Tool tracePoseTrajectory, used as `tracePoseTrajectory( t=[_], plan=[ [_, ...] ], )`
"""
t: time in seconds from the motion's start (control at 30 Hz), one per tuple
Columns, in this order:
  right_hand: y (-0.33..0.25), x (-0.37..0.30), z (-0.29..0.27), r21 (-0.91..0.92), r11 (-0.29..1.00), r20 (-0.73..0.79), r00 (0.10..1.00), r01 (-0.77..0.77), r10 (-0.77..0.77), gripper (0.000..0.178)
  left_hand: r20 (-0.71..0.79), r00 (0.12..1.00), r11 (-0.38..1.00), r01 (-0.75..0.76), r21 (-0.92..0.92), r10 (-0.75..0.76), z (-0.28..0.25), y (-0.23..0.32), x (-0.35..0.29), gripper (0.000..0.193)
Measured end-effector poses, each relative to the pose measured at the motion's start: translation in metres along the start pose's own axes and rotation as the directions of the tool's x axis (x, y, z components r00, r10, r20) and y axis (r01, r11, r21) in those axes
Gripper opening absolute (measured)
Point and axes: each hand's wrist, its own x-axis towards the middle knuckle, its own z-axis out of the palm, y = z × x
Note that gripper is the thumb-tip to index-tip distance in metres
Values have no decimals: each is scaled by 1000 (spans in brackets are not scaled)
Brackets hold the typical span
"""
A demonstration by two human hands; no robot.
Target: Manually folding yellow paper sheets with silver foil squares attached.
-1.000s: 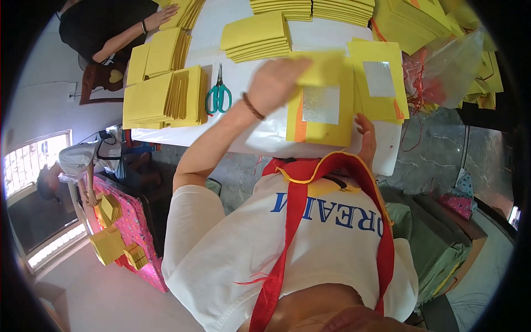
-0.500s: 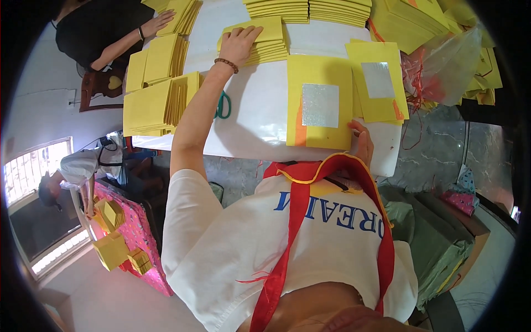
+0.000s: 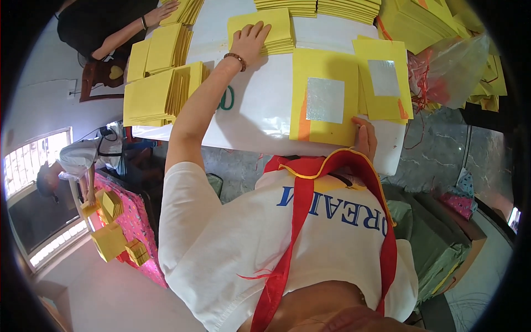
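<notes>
two hands (image 3: 251,41) (image 3: 365,138) on yellow sheets (image 3: 323,102)

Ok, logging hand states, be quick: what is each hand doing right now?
Left hand: open, flat on a stack of yellow sheets.
Right hand: resting on the yellow sheet with a silver square; grip cannot be told.

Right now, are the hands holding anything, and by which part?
Nothing is lifted. The left hand lies flat on top of a yellow stack. The right hand presses the near right corner of the yellow sheets on the table.
</notes>
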Motion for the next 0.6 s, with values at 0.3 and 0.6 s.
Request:
tracePoseTrajectory(
  t=[0.3, 0.6],
  plan=[
    [-12, 10, 8, -180, 966, 28, 982, 187, -185, 20, -41, 999, 999, -35, 2, 35, -37, -3, 4, 63],
    [-2, 12, 10, -314, 928, 3, 978, 200, -210, 20, -116, 955, 796, -293, -530, 274, -85, 105, -57, 35]
  ],
)
